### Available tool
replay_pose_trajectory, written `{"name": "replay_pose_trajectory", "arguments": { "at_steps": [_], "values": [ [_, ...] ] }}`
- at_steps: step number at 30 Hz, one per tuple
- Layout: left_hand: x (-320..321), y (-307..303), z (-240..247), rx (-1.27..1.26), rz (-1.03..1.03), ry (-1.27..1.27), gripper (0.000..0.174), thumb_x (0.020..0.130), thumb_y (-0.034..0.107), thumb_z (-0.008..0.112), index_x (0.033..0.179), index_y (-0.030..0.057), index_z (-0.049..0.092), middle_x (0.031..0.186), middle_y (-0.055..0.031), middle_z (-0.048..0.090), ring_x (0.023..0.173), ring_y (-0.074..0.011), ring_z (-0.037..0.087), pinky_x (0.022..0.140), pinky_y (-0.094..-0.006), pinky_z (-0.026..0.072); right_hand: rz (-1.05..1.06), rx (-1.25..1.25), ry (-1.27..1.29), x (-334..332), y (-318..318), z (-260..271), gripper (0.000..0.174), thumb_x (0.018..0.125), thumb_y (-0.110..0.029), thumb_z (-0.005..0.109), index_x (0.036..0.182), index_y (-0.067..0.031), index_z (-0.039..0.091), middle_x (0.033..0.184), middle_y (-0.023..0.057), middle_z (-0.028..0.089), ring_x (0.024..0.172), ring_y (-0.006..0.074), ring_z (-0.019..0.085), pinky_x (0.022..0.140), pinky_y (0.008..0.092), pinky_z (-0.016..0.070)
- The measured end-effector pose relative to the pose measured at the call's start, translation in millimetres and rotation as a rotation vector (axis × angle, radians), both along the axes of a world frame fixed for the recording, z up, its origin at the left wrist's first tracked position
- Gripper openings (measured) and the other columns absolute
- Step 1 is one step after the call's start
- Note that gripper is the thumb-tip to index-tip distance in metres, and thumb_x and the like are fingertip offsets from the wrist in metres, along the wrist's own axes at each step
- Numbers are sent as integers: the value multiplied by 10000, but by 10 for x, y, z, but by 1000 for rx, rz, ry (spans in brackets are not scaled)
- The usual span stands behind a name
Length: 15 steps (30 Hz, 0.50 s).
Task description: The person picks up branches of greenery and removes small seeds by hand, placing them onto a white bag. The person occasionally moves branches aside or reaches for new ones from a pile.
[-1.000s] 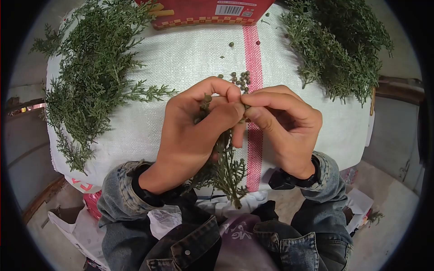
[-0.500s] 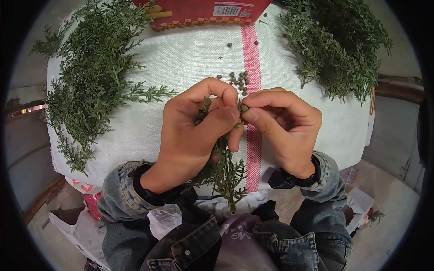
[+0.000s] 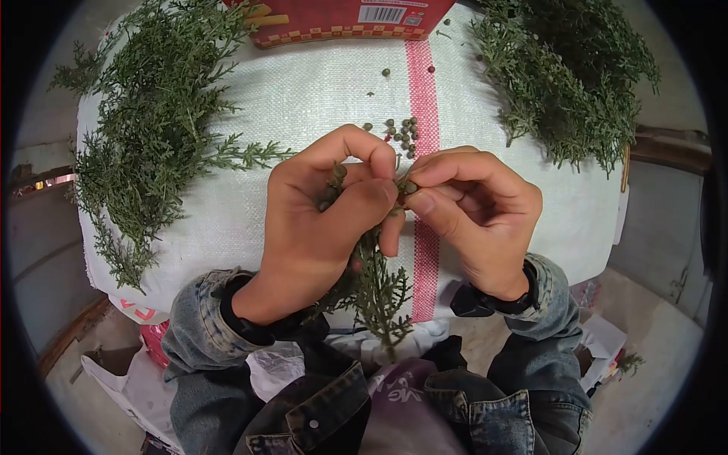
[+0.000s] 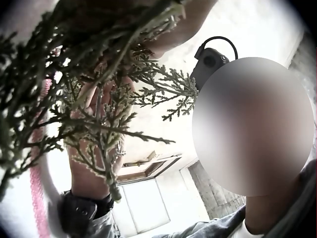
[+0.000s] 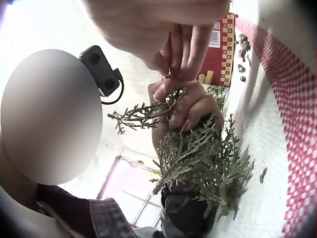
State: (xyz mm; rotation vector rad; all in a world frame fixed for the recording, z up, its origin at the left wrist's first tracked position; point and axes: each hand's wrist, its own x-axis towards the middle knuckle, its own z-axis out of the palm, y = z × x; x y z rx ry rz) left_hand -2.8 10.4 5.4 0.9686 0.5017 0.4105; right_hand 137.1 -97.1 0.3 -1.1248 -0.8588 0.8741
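Note:
My left hand [image 3: 315, 212] grips a green conifer sprig [image 3: 383, 296], whose cut stem end points down toward my lap. Small round cones [image 3: 338, 174] on it show behind the left thumb. Close to the left fingertips, my right hand [image 3: 489, 208] pinches a round green cone [image 3: 410, 187] between thumb and forefinger. In the right wrist view the fingertips of both hands meet above the sprig's leafy twigs [image 5: 185, 158]. The left wrist view shows the foliage [image 4: 101, 129] hanging across the palm side. Several loose cones [image 3: 405, 136] lie just beyond the hands.
A white woven sack [image 3: 318, 83] with a red stripe covers the work surface. Conifer branches [image 3: 148, 129] are heaped at left, and another heap [image 3: 569, 83] lies at right. At the far edge stands a red box [image 3: 356, 21]. A purple bag [image 3: 402, 417] lies on my lap.
My fingertips were pressed together one second ago; a small gap then opened between them, with the cone showing at the right fingertips. The left hand and the sprig's stem end have shifted slightly.

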Motion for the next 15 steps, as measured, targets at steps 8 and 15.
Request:
{"name": "replay_pose_trajectory", "arguments": {
  "at_steps": [8,15],
  "values": [
    [11,-21,-20,-28,5,-52,10,914,-1,531,915,9,528,649,-4,559,516,-46,498,464,-192,335,-4,-49,25,-15,-24,3,214,822,121,673,1031,110,627,983,147,675,858,181,704,713,223,564],
    [14,-33,5,-41,19,-24,9,917,1,534,913,8,529,655,2,544,519,-45,491,465,-194,335,4,-39,3,-2,-23,-20,221,817,127,674,1033,112,629,988,150,676,862,181,704,720,221,565]
  ]
}}
